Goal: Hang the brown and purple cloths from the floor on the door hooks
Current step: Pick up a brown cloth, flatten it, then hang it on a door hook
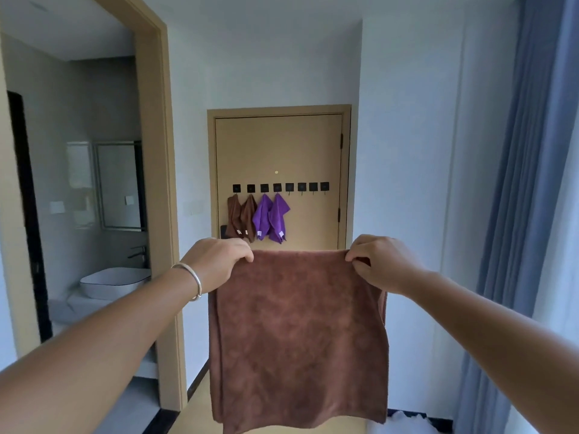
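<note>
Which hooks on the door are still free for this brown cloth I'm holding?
The four right-hand hooks, between the purple cloths and the door's hinge edge, are bare. The four left hooks are crowded: two brown cloths, then two purple.

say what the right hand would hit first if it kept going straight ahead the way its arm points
Probably the door, near the empty hooks. The right hand grips the brown cloth, and nothing shows in between, though depth is hard to judge.
</note>
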